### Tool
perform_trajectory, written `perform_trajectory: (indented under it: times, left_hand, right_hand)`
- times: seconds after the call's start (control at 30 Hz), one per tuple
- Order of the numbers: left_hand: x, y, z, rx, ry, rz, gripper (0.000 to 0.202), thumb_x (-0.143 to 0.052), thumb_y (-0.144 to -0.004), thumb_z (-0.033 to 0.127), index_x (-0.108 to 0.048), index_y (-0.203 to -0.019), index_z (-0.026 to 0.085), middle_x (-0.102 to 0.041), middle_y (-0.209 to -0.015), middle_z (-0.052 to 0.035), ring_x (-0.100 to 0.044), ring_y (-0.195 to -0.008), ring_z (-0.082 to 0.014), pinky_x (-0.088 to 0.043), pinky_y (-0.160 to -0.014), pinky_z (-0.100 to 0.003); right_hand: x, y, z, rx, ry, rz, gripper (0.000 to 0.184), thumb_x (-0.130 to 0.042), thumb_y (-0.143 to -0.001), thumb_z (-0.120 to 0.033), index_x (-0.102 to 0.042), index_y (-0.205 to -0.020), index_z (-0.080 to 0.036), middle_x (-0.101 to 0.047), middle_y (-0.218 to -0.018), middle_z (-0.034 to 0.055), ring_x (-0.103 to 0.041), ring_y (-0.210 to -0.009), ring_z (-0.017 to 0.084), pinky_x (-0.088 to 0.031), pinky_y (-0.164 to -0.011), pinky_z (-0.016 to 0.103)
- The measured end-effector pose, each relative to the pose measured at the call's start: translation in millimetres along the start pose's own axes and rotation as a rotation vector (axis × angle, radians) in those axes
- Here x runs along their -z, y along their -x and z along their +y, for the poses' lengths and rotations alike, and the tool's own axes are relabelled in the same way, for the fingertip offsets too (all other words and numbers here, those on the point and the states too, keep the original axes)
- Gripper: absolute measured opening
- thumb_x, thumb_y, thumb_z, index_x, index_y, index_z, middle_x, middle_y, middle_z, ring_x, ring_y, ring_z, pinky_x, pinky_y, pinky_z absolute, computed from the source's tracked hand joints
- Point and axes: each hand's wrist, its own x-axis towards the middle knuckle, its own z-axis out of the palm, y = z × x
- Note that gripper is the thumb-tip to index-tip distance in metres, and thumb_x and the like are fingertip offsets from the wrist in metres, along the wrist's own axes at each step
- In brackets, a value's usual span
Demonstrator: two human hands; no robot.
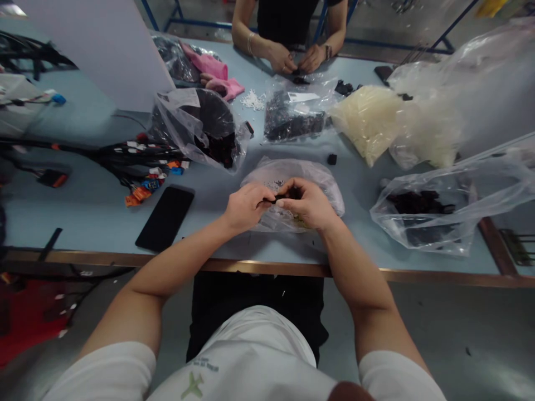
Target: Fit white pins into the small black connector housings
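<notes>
My left hand and my right hand meet above the table, fingers closed on a small black plastic part. The part is mostly hidden by my fingers, and its exact kind cannot be told. Directly below my hands lies a transparent plastic bag holding small pieces. My wrists are over the table's near half, and neither hand appears to touch the bag.
A black phone lies left of my hands, beside a bundled wire harness. Bags of dark and cream parts lie right and ahead. Across the table, a co-worker's hands handle small black pieces.
</notes>
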Motion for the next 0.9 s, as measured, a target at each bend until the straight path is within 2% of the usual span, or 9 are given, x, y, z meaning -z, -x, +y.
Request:
perform_trajectory:
  times: [0.13,0.23,0.3,0.37,0.47,0.57,0.7,0.9]
  left_hand:
    - [2.0,0,-4,0.188,-0.019,-0.035,0.004,-0.072,-0.098,0.025,-0.072,-0.096,0.023,-0.079,-0.091,0.0000,-0.075,-0.086,-0.0164,-0.060,-0.080,-0.027]
    - [2.5,0,-6,0.269,0.002,-0.036,0.008,-0.072,-0.097,0.027,-0.074,-0.105,0.022,-0.078,-0.097,-0.0011,-0.073,-0.087,-0.0165,-0.060,-0.081,-0.027]
    - [2.6,0,-6,0.286,0.002,-0.056,0.015,-0.072,-0.097,0.026,-0.076,-0.112,0.024,-0.078,-0.101,-0.0014,-0.073,-0.089,-0.0168,-0.061,-0.082,-0.028]
    - [2.9,-1,-6,0.285,-0.018,-0.085,0.019,-0.073,-0.097,0.025,-0.077,-0.115,0.025,-0.079,-0.103,-0.0015,-0.073,-0.090,-0.0173,-0.060,-0.083,-0.027]
    - [4.1,-1,-5,0.286,-0.046,-0.111,0.020,-0.074,-0.096,0.024,-0.079,-0.116,0.025,-0.079,-0.102,-0.0020,-0.073,-0.089,-0.0175,-0.060,-0.083,-0.027]
    - [5.3,-1,-6,0.273,-0.042,-0.105,0.021,-0.074,-0.095,0.023,-0.079,-0.116,0.025,-0.078,-0.099,-0.0019,-0.072,-0.086,-0.0171,-0.061,-0.082,-0.027]
    - [5.2,0,-7,0.248,-0.027,-0.088,0.021,-0.073,-0.096,0.023,-0.079,-0.116,0.025,-0.077,-0.098,-0.0014,-0.072,-0.082,-0.0153,-0.061,-0.078,-0.026]
    - [4.4,1,-7,0.196,-0.016,-0.071,0.021,-0.072,-0.096,0.020,-0.078,-0.116,0.026,-0.077,-0.098,-0.0006,-0.072,-0.082,-0.0144,-0.061,-0.078,-0.024]
  right_hand:
    - [9,1,-2,0.111,0.184,0.099,0.027,-0.084,-0.081,-0.043,-0.072,-0.096,-0.024,-0.067,-0.082,-0.0007,-0.057,-0.073,0.016,-0.045,-0.068,0.032]
    - [13,0,2,0.182,0.539,0.129,0.006,-0.073,-0.089,-0.027,-0.076,-0.093,-0.024,-0.074,-0.092,0.0048,-0.065,-0.085,0.021,-0.049,-0.078,0.036]
    - [10,-1,5,0.149,0.797,0.090,0.009,-0.071,-0.090,-0.020,-0.078,-0.095,-0.023,-0.076,-0.104,0.0096,-0.069,-0.091,0.025,-0.049,-0.081,0.037]
    - [4,-2,6,0.066,1.009,0.026,0.012,-0.070,-0.093,-0.019,-0.079,-0.100,-0.021,-0.076,-0.113,0.0142,-0.070,-0.092,0.027,-0.048,-0.077,0.036]
    - [-4,-2,3,-0.006,1.204,-0.062,0.018,-0.062,-0.100,-0.019,-0.079,-0.105,-0.019,-0.077,-0.113,0.0172,-0.071,-0.089,0.028,-0.043,-0.070,0.036]
    - [-3,-1,-1,-0.002,1.251,-0.073,0.023,-0.055,-0.104,-0.020,-0.078,-0.108,-0.018,-0.077,-0.112,0.0176,-0.071,-0.091,0.029,-0.041,-0.069,0.037]
    - [1,-1,-1,0.029,1.228,-0.077,0.018,-0.066,-0.102,-0.026,-0.077,-0.113,-0.018,-0.076,-0.119,0.0174,-0.071,-0.094,0.029,-0.041,-0.069,0.036]
    - [-1,-3,6,0.053,1.256,-0.086,0.017,-0.060,-0.103,-0.022,-0.077,-0.101,-0.020,-0.078,-0.107,0.0149,-0.069,-0.085,0.026,-0.038,-0.065,0.036]
